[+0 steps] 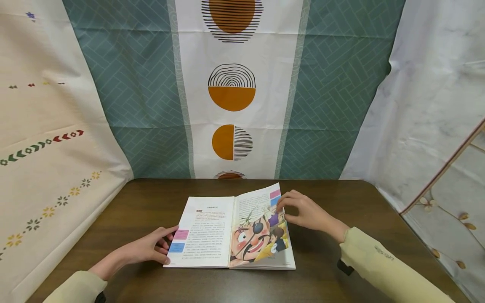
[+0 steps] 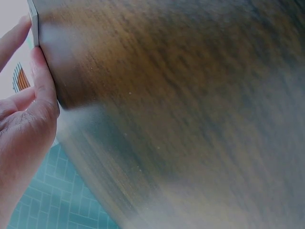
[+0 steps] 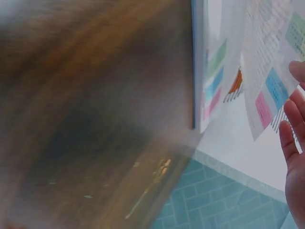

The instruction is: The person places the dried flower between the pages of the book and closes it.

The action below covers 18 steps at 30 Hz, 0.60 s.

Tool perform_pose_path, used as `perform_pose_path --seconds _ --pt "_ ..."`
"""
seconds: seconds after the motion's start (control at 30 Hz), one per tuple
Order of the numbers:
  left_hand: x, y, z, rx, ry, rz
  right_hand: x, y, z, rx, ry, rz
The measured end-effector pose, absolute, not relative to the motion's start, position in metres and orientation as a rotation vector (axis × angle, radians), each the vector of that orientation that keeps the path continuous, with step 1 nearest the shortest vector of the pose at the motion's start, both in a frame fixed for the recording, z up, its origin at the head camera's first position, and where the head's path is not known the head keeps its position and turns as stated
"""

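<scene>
An open book (image 1: 206,235) lies on the brown table, its left page printed with text and pink and blue boxes. My left hand (image 1: 145,247) holds the book's left edge, thumb at the lower corner. In the left wrist view, fingertips of that left hand (image 2: 35,102) meet the book's edge (image 2: 34,26). On the right side, a page (image 1: 261,231) with a cartoon face wearing an eye patch is lifted and bowed. My right hand (image 1: 305,210) pinches its outer edge. The right wrist view shows this raised page (image 3: 267,95) beside the right hand's fingers (image 3: 288,143).
The dark wooden table (image 1: 223,288) extends around the book. Behind it hangs a green and white cloth (image 1: 235,118) with orange and black circles. Patterned cloth (image 1: 49,176) drapes at the left, and a pale marbled cloth (image 1: 428,126) at the right.
</scene>
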<state>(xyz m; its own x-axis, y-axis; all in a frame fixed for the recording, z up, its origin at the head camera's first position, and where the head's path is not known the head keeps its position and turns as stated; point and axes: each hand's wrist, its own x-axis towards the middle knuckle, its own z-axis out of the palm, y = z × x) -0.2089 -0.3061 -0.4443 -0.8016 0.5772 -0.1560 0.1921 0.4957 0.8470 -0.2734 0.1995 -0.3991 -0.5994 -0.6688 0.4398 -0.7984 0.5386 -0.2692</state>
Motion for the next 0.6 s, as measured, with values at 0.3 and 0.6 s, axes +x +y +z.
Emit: perform_pose_path --seconds 0.3,0.6 --pt "-0.208 -0.304 -0.441 0.620 2.327 1.228 -0.286 0.186 -0.384 1.339 -2.354 0.797" --pt "-0.208 -0.304 -0.443 0.616 2.327 1.232 -0.292 0.168 -0.369 1.373 -2.341 0.821"
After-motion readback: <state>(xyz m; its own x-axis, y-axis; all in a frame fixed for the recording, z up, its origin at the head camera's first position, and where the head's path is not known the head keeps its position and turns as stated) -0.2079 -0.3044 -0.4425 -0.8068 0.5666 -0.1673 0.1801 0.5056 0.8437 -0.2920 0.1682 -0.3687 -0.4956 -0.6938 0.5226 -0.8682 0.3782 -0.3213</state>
